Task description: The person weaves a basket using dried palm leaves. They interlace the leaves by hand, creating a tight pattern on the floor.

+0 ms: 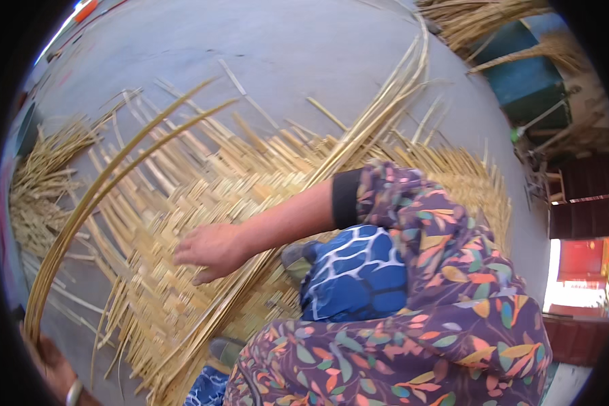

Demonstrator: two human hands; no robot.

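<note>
A woven reed mat [203, 196] lies on the floor, its loose strip ends fanning out at the far and left edges. My right hand [213, 250] reaches across it and rests palm down on the weave, fingers stretched out and holding nothing visible. At the lower left my left hand [54, 365], with a band at the wrist, is closed around the near end of a few long reed strips [64, 243]. These strips arc upward and over the mat's left part. A loose bundle of reed strips [342, 152] lies diagonally across the mat, passing under my right forearm.
Piles of reed [47, 176] lie on the floor at the left, and more reed bundles [480, 20] at the far right. My knee in blue patterned cloth [355, 274] and my shoes [296, 260] are on the mat. A dark red door [589, 183] stands at the right.
</note>
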